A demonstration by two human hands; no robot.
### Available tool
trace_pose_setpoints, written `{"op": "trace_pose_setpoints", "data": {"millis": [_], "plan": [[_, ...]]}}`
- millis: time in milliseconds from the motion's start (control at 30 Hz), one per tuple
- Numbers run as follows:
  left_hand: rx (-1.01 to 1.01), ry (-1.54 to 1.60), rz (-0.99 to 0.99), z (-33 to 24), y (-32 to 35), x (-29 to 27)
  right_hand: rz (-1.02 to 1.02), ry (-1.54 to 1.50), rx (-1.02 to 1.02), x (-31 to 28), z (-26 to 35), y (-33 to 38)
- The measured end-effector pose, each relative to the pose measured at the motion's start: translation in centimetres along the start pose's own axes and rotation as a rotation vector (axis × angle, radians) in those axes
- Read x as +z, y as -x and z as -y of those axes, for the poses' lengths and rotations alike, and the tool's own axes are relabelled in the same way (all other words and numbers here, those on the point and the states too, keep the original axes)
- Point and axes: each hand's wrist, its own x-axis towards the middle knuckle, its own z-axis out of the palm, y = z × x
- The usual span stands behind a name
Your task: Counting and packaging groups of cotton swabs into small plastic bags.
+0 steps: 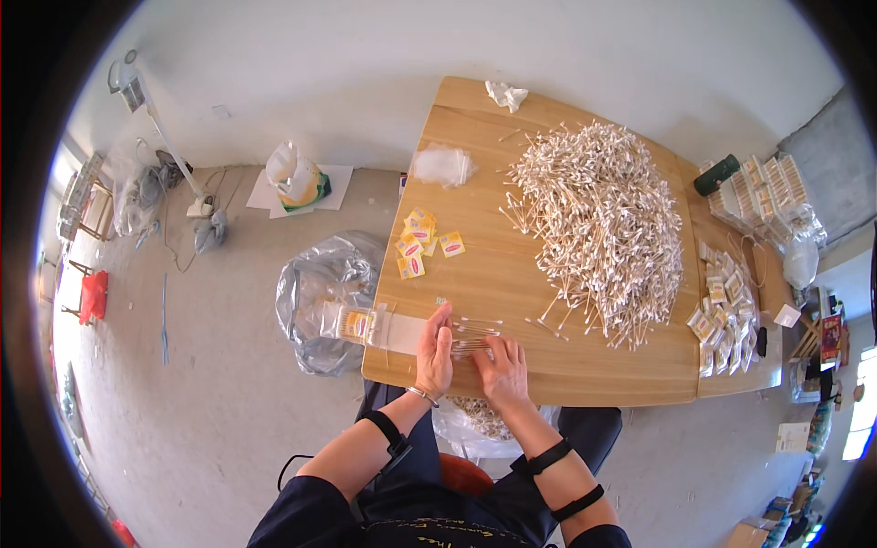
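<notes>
A small row of cotton swabs (470,346) lies between my hands near the table's front edge. My left hand (435,354) stands on edge beside the swabs' left ends, its fingers stretched out. On the other side, my right hand (503,368) has its fingers bent over the swabs and touching them. A white strip (403,332) runs left from beneath my left hand. At its far end, a clear packet of swabs with a yellow label (354,323) sits at the table's left edge. A large heap of loose cotton swabs (603,224) covers the table's right middle.
Yellow cards (417,239) and clear plastic bags (443,167) lie on the wooden table (493,247). Filled packets (726,310) and stacked packs (758,192) stand at the right. A big clear bag (329,301) is left of the table; another bag of swabs (484,420) sits below its front edge.
</notes>
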Motion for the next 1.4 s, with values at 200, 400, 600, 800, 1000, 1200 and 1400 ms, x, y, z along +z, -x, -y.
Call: {"op": "trace_pose_setpoints", "data": {"millis": [200,400,600,800,1000,1200,1400], "plan": [[0.037,0.012,-0.012,0.3,-0.2,0.1,-0.039,0.004,0.037,0.1,1.0,0.6],[0.005,0.08,-0.016,0.4,0.0,0.0,-0.048,0.061,-0.09,-1.2,1.4,0.2],[0.012,0.072,-0.012,0.3,-0.1,0.1,0.058,-0.019,-0.041,-0.4,0.1,0.2],[0.011,0.041,-0.009,0.0,-0.1,0.0,0.043,0.027,-0.052,-0.5,0.4,-0.3],[-0.011,0.078,-0.015,-0.3,0.1,0.1,0.043,-0.045,0.048,-0.2,0.6,-0.1],[-0.024,0.131,0.02,0.2,-0.1,0.1,0.024,-0.142,0.176,0.8,0.1,-0.7],[0.014,0.085,0.013,-0.3,0.0,0.0,0.338,0.052,0.098,0.1,2.0,0.6]]}}
